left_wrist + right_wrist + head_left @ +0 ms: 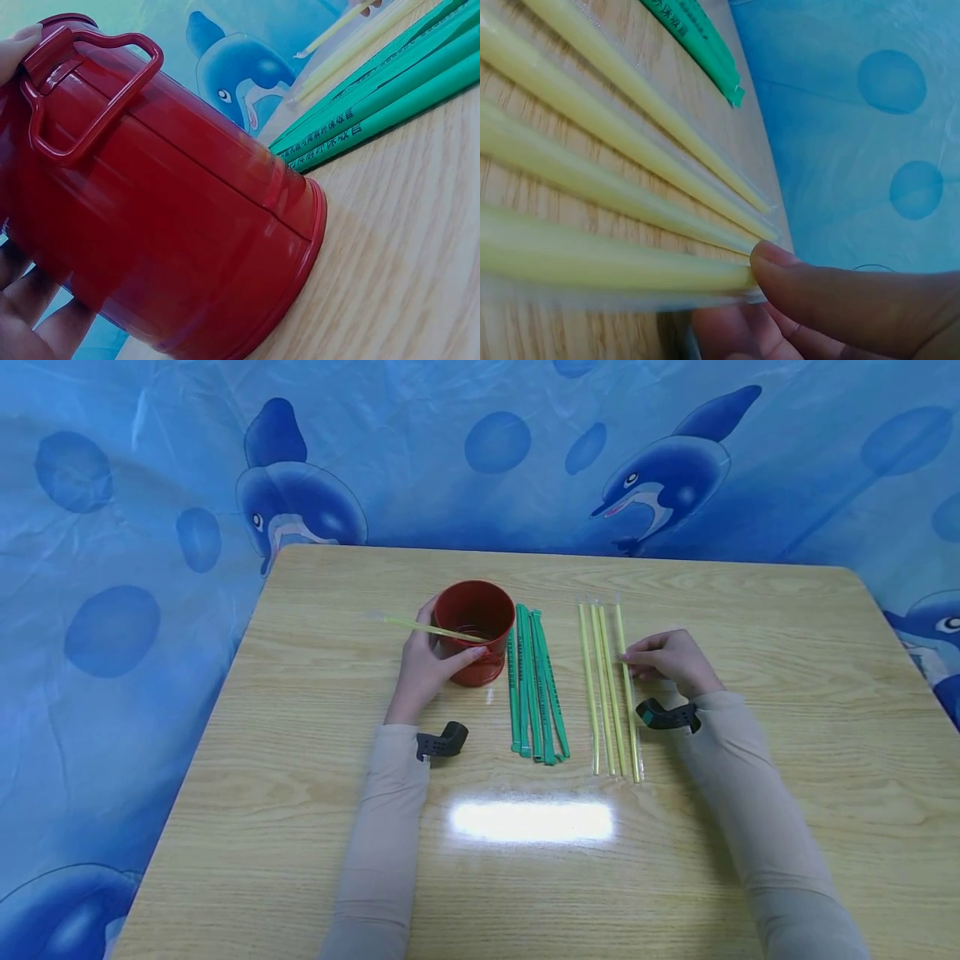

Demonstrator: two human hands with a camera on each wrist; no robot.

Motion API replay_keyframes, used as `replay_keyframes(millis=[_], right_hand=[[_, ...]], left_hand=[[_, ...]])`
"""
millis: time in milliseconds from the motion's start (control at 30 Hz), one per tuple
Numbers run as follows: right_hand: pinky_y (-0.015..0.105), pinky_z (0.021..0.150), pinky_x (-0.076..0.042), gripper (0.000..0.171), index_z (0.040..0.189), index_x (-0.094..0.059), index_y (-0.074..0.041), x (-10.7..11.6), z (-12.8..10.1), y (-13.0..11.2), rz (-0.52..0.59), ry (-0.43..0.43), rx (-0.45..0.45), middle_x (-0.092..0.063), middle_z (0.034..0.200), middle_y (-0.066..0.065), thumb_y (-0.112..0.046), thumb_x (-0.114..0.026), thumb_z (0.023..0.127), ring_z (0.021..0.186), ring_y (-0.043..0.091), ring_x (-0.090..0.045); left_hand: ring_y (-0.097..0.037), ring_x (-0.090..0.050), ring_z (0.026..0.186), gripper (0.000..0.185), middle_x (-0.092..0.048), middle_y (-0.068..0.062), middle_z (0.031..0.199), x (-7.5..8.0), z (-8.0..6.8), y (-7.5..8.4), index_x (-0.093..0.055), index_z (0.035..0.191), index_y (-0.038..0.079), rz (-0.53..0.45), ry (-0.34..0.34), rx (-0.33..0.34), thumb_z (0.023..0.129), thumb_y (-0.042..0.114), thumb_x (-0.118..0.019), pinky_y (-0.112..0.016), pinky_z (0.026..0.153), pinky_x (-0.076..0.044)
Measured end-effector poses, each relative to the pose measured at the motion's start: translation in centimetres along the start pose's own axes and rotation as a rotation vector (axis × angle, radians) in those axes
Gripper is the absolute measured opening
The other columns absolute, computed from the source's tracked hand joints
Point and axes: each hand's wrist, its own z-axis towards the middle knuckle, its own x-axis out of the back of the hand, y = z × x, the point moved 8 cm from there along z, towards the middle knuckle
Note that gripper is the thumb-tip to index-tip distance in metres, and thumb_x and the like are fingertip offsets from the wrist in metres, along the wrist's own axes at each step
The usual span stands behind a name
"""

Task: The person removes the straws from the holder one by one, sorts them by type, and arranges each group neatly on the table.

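Observation:
My left hand grips a red cup from its left side, thumb across the near side and fingers around the back. The cup stands upright on the table; the left wrist view shows its glossy wall and looped handle. One yellow straw in a clear wrapper leans inside the cup, its upper end sticking out leftward over the hand. My right hand pinches the rightmost wrapped yellow straw between thumb and fingers. Three more yellow straws lie side by side to its left.
Several green paper-wrapped sticks with dark printing lie between the cup and the yellow straws. The wooden table reflects a bright light near its middle. Behind it hangs a blue dolphin-print cloth.

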Motion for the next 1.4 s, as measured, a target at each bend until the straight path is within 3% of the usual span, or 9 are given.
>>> replay_keyframes(millis=[500,733,900,1167,1400], right_hand=[[0.025,0.061,-0.055,0.035,0.109,-0.060,0.015,-0.2,0.2,-0.5,-0.118,0.031,0.010,-0.067,0.072,0.001,-0.013,-0.065,0.089,0.062,0.009,-0.063],[0.024,0.060,-0.054,0.035,0.107,-0.062,0.014,-0.1,0.1,-0.5,-0.133,0.032,0.008,-0.066,0.071,0.000,-0.015,-0.066,0.089,0.062,0.009,-0.062],[0.024,0.060,-0.054,0.034,0.105,-0.064,0.013,-0.2,0.0,-0.5,-0.145,0.028,0.013,-0.067,0.071,0.002,-0.016,-0.067,0.088,0.063,0.010,-0.062],[0.024,0.060,-0.054,0.032,0.105,-0.064,0.014,-0.2,0.1,-0.4,-0.144,0.021,0.027,-0.067,0.072,0.002,-0.015,-0.067,0.088,0.064,0.009,-0.063],[0.023,0.060,-0.054,0.033,0.105,-0.064,0.014,-0.1,-0.1,-0.4,-0.140,0.023,0.029,-0.068,0.073,0.002,-0.015,-0.066,0.089,0.064,0.009,-0.062]], left_hand=[[-0.016,-0.038,0.130,0.080,-0.042,-0.006,0.140,-0.2,0.1,0.0,-0.031,0.145,0.010,-0.035,-0.010,-0.011,0.079,0.006,-0.075,-0.032,0.102,-0.040],[-0.026,-0.035,0.133,0.077,-0.039,-0.016,0.142,-0.4,-0.8,2.8,-0.028,0.144,0.001,-0.032,-0.019,0.033,0.080,-0.001,-0.071,-0.038,0.104,-0.039],[-0.027,-0.035,0.132,0.077,-0.039,-0.016,0.142,-0.4,-0.9,2.9,-0.028,0.144,0.001,-0.030,-0.016,0.041,0.080,-0.001,-0.071,-0.038,0.104,-0.039],[-0.021,-0.036,0.132,0.081,-0.040,-0.010,0.143,-0.2,0.1,0.2,-0.028,0.146,0.008,-0.053,-0.014,0.026,0.079,0.001,-0.074,-0.036,0.103,-0.040],[-0.015,-0.039,0.129,0.080,-0.043,-0.006,0.140,-0.1,0.0,0.1,-0.031,0.145,0.010,-0.034,-0.004,-0.001,0.078,0.005,-0.075,-0.032,0.102,-0.041]])
